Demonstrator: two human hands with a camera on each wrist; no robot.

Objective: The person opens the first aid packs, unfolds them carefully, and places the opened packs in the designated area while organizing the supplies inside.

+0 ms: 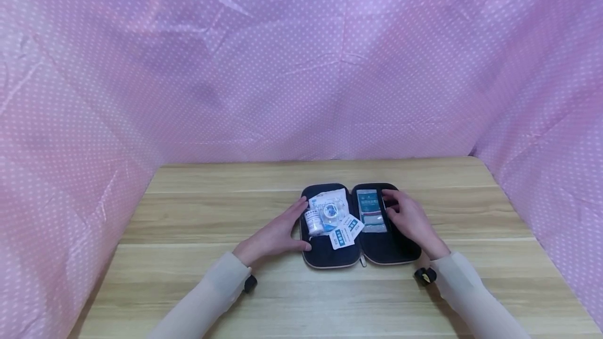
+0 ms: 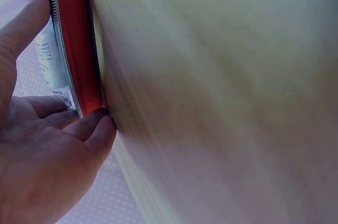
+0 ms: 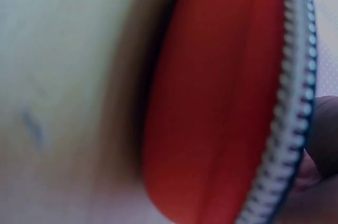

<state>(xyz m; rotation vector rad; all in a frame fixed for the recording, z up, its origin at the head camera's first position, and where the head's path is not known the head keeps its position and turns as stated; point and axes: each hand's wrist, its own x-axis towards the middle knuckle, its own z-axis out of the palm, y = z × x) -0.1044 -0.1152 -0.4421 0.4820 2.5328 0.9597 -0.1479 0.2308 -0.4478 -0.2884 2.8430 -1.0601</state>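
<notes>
A black zip case [image 1: 332,260] with a red outer side [image 2: 79,39] lies unfolded on the table. My left hand [image 1: 282,226] grips its left rim, the thumb at the near part and the fingers farther back. The left half holds a white bottle [image 1: 313,222], a clear-wrapped tape roll [image 1: 331,211], a white printed packet [image 1: 340,196] and small white-and-blue sachets [image 1: 341,236]. In the right half lies a teal packet [image 1: 369,203] in clear wrap. My right hand [image 1: 411,218] reaches into this half, thumb and fingers bent beside the packet; whatever lies between them is hidden.
The case stands on a wooden table [image 1: 198,255]. A pink dotted cloth [image 1: 292,67] hangs behind the table and along both sides. A zip pull [image 1: 363,261] lies at the case's near fold. Dark wrist devices [image 1: 425,276] sit under both cuffs.
</notes>
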